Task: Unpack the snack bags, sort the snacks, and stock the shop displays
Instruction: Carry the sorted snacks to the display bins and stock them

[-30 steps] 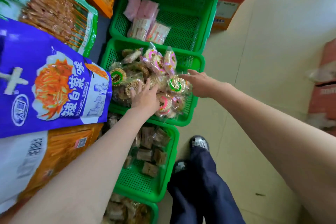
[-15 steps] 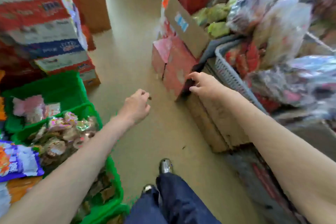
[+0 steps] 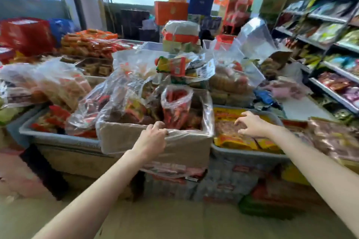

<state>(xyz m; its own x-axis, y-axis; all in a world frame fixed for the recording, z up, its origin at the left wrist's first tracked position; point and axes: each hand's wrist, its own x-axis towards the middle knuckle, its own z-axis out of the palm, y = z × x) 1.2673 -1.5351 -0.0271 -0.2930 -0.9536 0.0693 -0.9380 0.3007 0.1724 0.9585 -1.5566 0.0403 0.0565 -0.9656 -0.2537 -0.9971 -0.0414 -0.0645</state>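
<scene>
A plastic-lined cardboard box [image 3: 186,146] stands in the middle of the display, full of snack bags, among them an open clear bag of red snacks [image 3: 175,106]. My left hand [image 3: 152,138] grips the box's front rim, fingers curled over the edge. To its right a grey tub [image 3: 248,154] holds yellow and red snack packs [image 3: 233,140]. My right hand [image 3: 252,124] reaches over that tub, its bent fingertips touching a brownish pack; I see nothing held in it.
Another grey tub [image 3: 58,138] with bagged snacks sits left of the box. Stacked cartons and packs [image 3: 229,186] fill the space under the display. Wire shelves [image 3: 330,44] of snack packets line the right wall. Bare floor [image 3: 174,221] lies in front of me.
I have turned away from the green baskets on the floor to the raised display. My left hand has taken hold of the box rim, and my right hand has reached into the grey tub.
</scene>
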